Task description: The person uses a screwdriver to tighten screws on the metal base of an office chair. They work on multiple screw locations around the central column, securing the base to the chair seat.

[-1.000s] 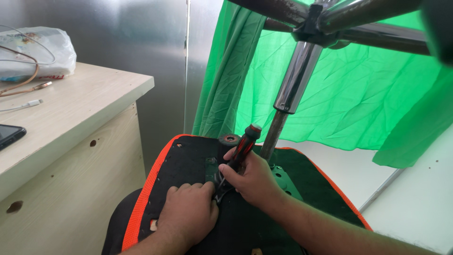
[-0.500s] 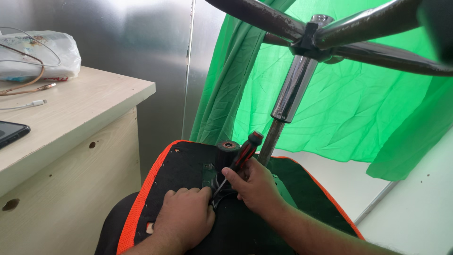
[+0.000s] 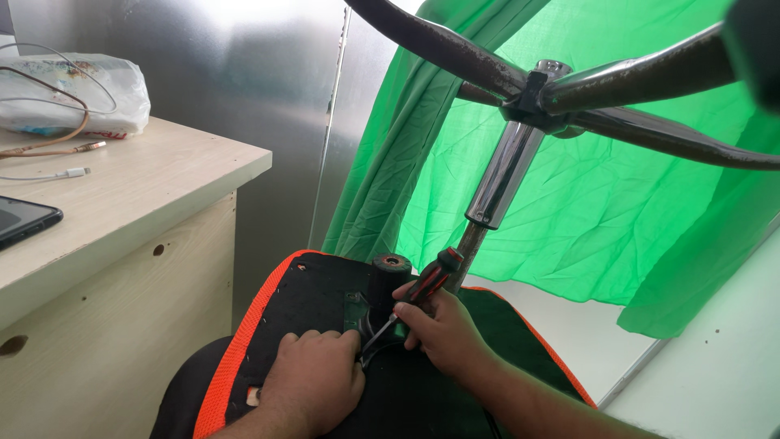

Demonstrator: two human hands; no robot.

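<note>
Barely shifted since earlier, right hand [image 3: 443,329] stays closed around rigid screwdriver [image 3: 422,289] at its ribbed handle, twelve o'clock of flat-pressed left hand [image 3: 313,382].

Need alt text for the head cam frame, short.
A right hand grips a red-and-black screwdriver, its tip at the underside of an upturned office chair seat; the left hand presses flat on the seat beside it. Chrome column, green cloth behind, wooden desk at left.

A green cloth backdrop [image 3: 601,211] hangs behind, while the wooden bench [image 3: 138,195] carries a plastic bag [image 3: 73,93], charging cables [image 3: 57,154] and a dark phone [image 3: 20,221].
</note>
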